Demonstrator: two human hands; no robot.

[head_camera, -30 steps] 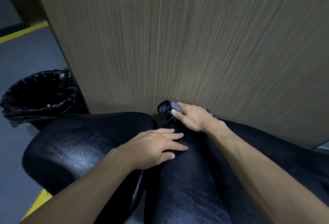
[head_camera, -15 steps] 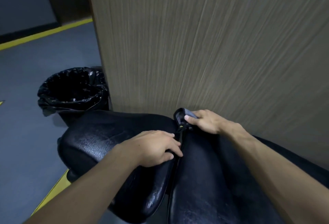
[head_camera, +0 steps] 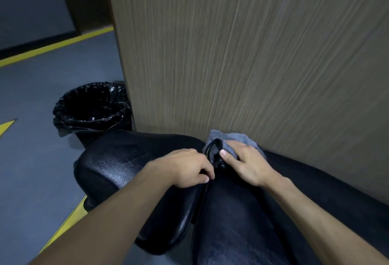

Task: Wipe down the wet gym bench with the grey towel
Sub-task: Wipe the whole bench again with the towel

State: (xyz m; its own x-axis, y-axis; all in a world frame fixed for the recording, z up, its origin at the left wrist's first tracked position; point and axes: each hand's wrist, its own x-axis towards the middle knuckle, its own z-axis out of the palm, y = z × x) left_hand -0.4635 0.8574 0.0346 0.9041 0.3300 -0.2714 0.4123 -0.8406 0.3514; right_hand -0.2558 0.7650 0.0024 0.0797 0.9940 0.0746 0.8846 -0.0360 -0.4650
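Note:
The black gym bench has a shiny seat pad point(head_camera: 126, 159) on the left and a longer back pad point(head_camera: 242, 222) on the right, with a narrow gap between them. The grey towel point(head_camera: 237, 138) is bunched at the far end of that gap, against the wooden wall. My right hand point(head_camera: 248, 163) holds the towel down, its thumb pressing a fold around a dark edge in the gap. My left hand point(head_camera: 185, 168) rests on the seat pad, with its fingers curled over the pad's edge into the gap.
A wood-grain wall panel point(head_camera: 252, 54) rises directly behind the bench. A bin lined with a black bag point(head_camera: 92, 107) stands on the grey floor at the left, close to the seat pad. Yellow lines point(head_camera: 52, 48) mark the floor.
The view has swung left. My left hand's fingers went from lying flat on the pad to curling over its edge. More of the grey towel shows under my right hand.

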